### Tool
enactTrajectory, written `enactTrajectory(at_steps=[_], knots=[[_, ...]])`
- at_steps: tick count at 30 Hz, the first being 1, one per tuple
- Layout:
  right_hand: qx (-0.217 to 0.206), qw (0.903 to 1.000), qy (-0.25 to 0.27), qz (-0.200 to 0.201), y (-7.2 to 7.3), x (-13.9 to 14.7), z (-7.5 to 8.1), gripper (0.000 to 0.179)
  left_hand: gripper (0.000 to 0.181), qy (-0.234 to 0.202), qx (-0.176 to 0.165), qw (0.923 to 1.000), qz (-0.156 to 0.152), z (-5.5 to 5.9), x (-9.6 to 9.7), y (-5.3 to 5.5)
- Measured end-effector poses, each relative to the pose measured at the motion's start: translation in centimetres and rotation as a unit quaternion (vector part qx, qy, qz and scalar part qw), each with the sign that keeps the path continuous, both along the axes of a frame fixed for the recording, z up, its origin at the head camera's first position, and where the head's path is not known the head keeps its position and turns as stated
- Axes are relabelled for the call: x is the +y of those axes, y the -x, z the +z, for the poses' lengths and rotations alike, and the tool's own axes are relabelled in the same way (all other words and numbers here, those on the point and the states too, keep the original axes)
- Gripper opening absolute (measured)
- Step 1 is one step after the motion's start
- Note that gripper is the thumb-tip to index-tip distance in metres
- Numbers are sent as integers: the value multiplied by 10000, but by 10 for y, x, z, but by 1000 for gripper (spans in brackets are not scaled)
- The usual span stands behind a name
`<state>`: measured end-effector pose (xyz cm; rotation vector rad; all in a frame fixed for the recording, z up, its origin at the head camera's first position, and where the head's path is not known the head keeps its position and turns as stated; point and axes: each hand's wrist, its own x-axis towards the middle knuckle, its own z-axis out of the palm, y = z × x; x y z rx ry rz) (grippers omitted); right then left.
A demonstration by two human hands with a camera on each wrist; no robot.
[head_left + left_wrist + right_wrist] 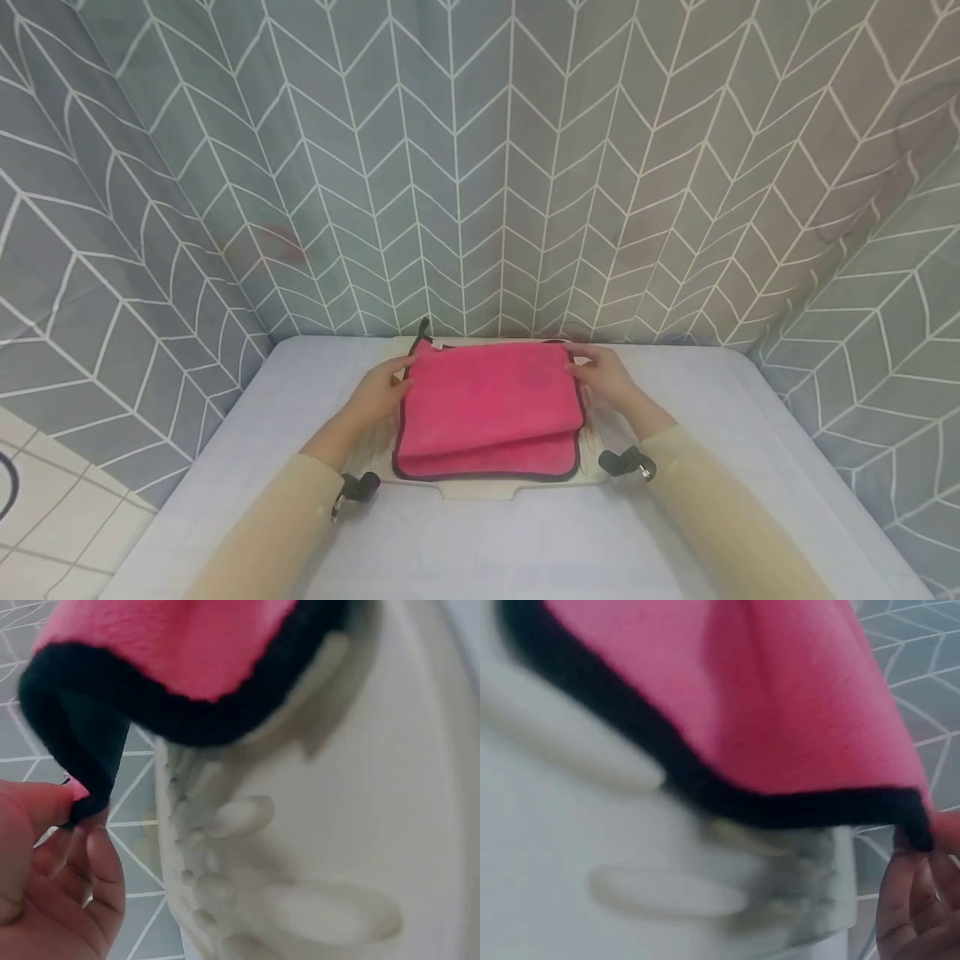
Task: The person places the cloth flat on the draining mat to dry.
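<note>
A pink towel with a dark edging lies spread over a cream plastic rack, its upper layer folded so that a lower layer shows at the front. My left hand pinches the towel's left edge near the back; the left wrist view has thumb and fingers on the dark border. At the opposite side, my right hand pinches the right edge, and the right wrist view has the towel's corner between thumb and fingers. A dark hanging loop and a small white label stick out at the back left corner.
The rack has raised rounded ridges and stands on a white-covered table. Grey curtains with white chevron lines enclose the back and both sides. Pale floor tiles show at the lower left.
</note>
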<state>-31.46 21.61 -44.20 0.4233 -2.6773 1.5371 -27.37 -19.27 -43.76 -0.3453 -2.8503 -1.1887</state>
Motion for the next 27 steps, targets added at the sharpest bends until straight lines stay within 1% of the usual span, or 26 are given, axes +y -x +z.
enactTrajectory(at_steps=[1,2,4,7,9,11,13,15,20,23,27], knots=[[20,10000,13,-3,1,0,2,44,47,82,63,9999,-4,0,0,2],[-32,10000,-92,15,2,-1,2,44,48,209,47,9998,4,-1,0,4],[-169,9983,-532,149,3,-4,0,43,48,507,-121,9986,-44,-6,1,7],[-310,9904,-1288,394,3,-7,-4,40,48,1044,-384,9936,-218,-15,1,12],[-316,9857,-1586,482,3,-9,-6,39,48,1248,-431,9906,-353,-18,2,14],[-301,9842,-1674,491,3,-8,-6,39,47,1297,-450,9896,-432,-16,3,16],[-300,9844,-1668,462,4,-8,-6,39,46,1201,-485,9907,-427,-13,3,18],[-230,9832,-1747,476,6,-8,-6,38,43,1112,-430,9920,-412,-12,3,20],[-114,9829,-1799,387,12,-9,-3,38,38,973,13,9945,-375,-13,1,26],[32,9843,-1754,211,16,-10,1,40,40,847,148,9959,-297,-9,1,30],[342,9852,-1681,-17,20,-14,6,43,46,803,448,9955,-216,-4,-1,37]])
